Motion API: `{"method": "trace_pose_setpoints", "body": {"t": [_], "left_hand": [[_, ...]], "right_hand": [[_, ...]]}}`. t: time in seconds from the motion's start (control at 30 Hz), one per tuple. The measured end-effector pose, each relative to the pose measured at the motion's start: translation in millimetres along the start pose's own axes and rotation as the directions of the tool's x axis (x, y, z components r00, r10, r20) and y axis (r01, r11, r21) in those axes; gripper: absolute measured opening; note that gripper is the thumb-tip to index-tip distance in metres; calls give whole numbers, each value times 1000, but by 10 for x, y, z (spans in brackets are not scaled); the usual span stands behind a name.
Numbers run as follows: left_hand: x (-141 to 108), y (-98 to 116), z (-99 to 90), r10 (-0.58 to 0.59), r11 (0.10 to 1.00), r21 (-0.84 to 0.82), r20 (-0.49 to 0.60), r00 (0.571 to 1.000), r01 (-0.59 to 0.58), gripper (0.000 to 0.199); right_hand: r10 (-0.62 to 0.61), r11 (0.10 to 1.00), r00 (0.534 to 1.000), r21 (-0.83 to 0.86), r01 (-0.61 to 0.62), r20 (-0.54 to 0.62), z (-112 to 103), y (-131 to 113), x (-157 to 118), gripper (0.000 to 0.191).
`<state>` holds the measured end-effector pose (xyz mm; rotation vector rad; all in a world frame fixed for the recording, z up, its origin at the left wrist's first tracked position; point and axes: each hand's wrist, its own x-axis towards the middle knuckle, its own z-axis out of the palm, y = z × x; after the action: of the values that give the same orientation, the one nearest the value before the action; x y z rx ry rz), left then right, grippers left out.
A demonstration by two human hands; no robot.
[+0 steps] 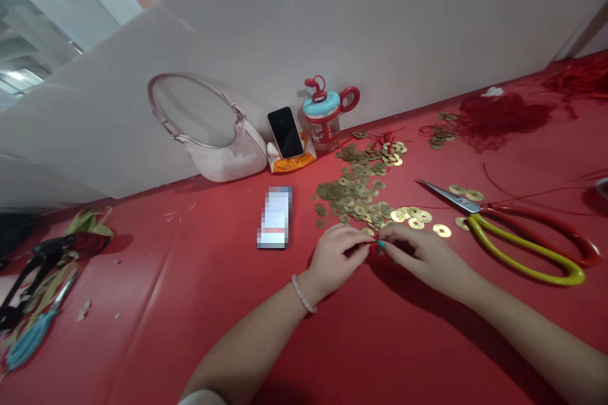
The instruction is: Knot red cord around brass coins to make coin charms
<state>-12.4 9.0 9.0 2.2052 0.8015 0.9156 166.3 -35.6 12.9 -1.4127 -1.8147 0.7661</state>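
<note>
My left hand (pixel 333 259), with a pale beaded bracelet (pixel 304 294) on its wrist, is closed in a pinch on a short bit of red cord (pixel 373 243). Fingertip to fingertip with it, my right hand (pixel 424 257) pinches the same cord. A tiny teal spot shows at the right fingertips; whether it is a bead or a nail I cannot tell. Just beyond the fingers spreads a pile of brass coins (pixel 354 193) with square holes. Some brighter coins (pixel 441 230) lie to the right, near large scissors (pixel 475 209) with one red and one yellow handle.
A phone (pixel 274 218) lies flat on the red table (pixel 190 304). Behind stand a pale handbag (pixel 228 158), a propped phone (pixel 285 133) and a lidded cup (pixel 327 120). Tangled red cord (pixel 498 117) lies back right. Blue-handled scissors (pixel 33 338) and black-handled tools (pixel 38 259) lie left.
</note>
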Motion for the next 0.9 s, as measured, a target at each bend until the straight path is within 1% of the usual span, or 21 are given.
{"method": "trace_pose_setpoints", "body": {"t": [0.13,0.23,0.37,0.57,0.67,0.77,0.83,0.9], "left_hand": [[2,18,-8,-2,1000,-5,-6,1000,2,15],[1,26,-7,-34,999,-8,-19,999,34,16],[-3,28,1,-89,996,-7,-36,995,89,17],[-12,23,12,-92,996,-21,-42,995,92,17],[-10,15,4,-48,998,-36,2,999,48,16],[-5,14,-17,28,995,-103,132,991,-14,15],[-6,21,-34,57,985,-172,178,982,-25,14],[-11,31,-45,55,970,-241,139,989,-20,12]], "right_hand": [[-60,997,998,-43,59,-18,-8,-7,-4,19],[-146,986,988,-92,141,-46,-25,-1,-11,21],[-250,957,967,-167,239,-48,-43,14,-12,17],[-318,919,945,-271,288,-72,-26,86,-18,17],[-373,886,924,-328,327,-85,-16,129,-26,17],[-422,857,901,-367,361,-99,-16,134,-30,18],[-404,870,909,-350,348,-100,-14,115,-32,19],[-357,900,929,-303,314,-96,-2,89,-34,19]]}}
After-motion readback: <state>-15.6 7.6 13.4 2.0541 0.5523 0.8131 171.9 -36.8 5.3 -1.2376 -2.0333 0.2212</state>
